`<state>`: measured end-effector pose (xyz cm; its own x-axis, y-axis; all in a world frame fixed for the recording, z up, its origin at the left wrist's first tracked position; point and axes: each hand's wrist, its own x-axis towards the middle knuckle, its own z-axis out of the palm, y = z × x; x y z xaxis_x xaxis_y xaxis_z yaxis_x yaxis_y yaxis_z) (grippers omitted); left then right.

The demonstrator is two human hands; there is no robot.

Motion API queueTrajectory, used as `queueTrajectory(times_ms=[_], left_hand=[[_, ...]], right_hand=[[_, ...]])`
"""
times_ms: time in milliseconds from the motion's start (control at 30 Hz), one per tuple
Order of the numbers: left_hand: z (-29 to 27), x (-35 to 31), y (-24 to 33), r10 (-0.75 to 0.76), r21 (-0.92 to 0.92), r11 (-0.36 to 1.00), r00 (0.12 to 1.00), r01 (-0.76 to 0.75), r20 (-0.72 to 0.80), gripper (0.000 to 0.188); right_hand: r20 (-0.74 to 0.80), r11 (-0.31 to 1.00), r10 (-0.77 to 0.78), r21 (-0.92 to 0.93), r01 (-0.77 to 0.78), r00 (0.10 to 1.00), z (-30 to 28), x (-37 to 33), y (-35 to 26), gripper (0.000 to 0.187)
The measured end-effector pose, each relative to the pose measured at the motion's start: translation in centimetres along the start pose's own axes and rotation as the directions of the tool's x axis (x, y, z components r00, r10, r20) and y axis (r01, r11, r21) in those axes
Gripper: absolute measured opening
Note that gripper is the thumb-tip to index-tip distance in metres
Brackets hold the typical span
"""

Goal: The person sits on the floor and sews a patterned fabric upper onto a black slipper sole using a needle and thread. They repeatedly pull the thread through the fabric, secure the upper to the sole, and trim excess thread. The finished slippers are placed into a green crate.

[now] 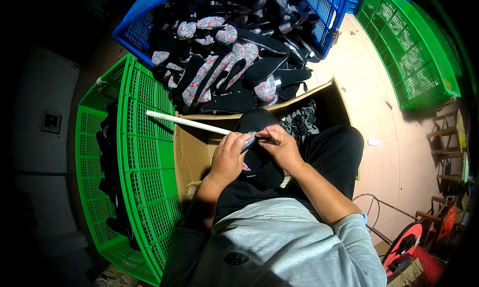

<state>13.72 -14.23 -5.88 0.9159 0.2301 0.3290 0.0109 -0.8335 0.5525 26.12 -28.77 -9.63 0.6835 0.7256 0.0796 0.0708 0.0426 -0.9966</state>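
Observation:
A black slipper [267, 172] with a flat sole lies over my lap, a small red and white patch showing near its middle. My left hand [228, 156] is closed on its grey-blue patterned edge, thumb and fingers pressed together. At the other side of that edge, my right hand [282, 146] pinches the slipper with thumb and forefinger; anything finer between those fingertips is too small to make out. A pale round stick [187, 122] runs from the upper left to behind my left hand, where its near end is hidden.
Slippers with floral linings [224, 72] spill from a blue crate [327, 15] ahead. A cardboard box [187, 155] stands under my hands, with grey-black scraps [302, 121] inside. Green crates [152, 152] flank the left; another green crate [406, 52] stands far right, near a wooden rack [444, 140].

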Motion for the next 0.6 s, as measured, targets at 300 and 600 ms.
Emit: queueTrajectory(times_ms=[300, 600], left_hand=[[0.2, 0.1, -0.1, -0.025, -0.084, 0.996, 0.999, 0.022, -0.03, 0.037], [0.1, 0.3, -0.1, -0.037, -0.106, 0.994, 0.999, 0.036, -0.007, 0.035]], right_hand=[[0.062, 0.997, -0.069, -0.022, 0.07, 0.996, -0.3, 0.8, 0.9, 0.028], [0.191, 0.917, -0.288, -0.226, 0.328, 0.938, -1.5, 2.2, -0.5, 0.027]])
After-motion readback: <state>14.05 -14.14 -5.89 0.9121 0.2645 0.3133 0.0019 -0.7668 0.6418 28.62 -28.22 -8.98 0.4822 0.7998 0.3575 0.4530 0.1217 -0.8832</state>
